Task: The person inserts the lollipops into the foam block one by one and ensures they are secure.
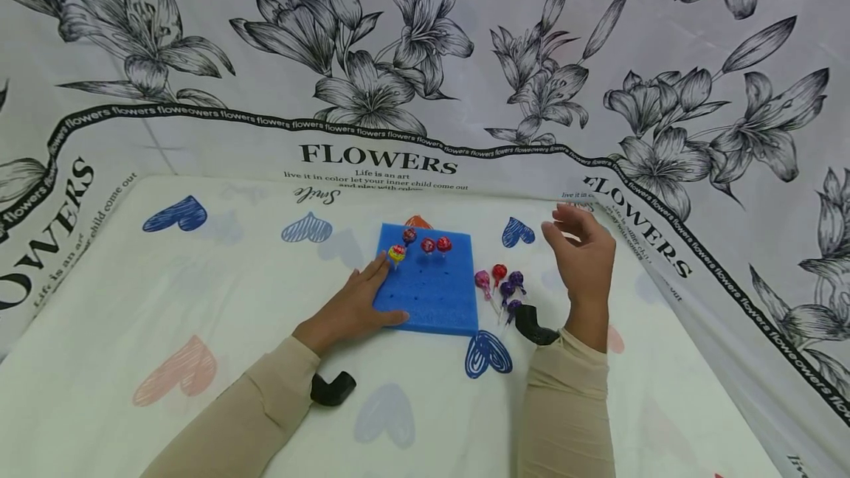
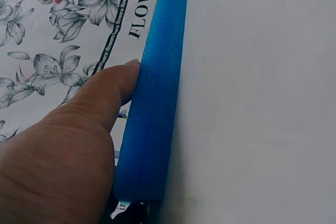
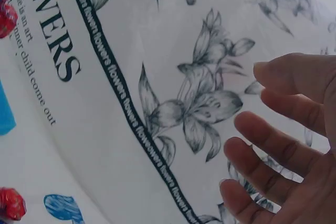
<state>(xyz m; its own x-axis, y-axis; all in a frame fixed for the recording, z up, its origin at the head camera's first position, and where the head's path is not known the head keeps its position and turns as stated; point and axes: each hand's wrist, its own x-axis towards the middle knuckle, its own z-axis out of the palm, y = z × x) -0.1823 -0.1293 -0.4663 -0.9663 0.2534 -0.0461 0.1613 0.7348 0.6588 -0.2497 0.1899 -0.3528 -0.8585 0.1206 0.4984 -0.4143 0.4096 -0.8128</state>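
A blue foam block point(image 1: 432, 308) lies flat on the table, with small holes in its top. Several lollipops stand upright in its far part: a yellow-and-red lollipop point(image 1: 397, 253) at the left, a dark red lollipop point(image 1: 409, 235) and two red ones, including the rightmost red lollipop point(image 1: 444, 244). My left hand point(image 1: 352, 305) rests against the block's left side, fingers straight. In the left wrist view its thumb point(image 2: 107, 87) touches the foam's edge. Raised to the right of the block, my right hand point(image 1: 587, 253) has loosely bent fingers and holds nothing.
Right of the block lie several loose lollipops: a pink lollipop point(image 1: 482, 280), a red lollipop point(image 1: 499, 271) and purple ones such as the purple lollipop point(image 1: 508, 290). A white cloth point(image 1: 252, 301) with printed hearts covers the table. Behind hangs a flower-printed curtain point(image 1: 478, 87).
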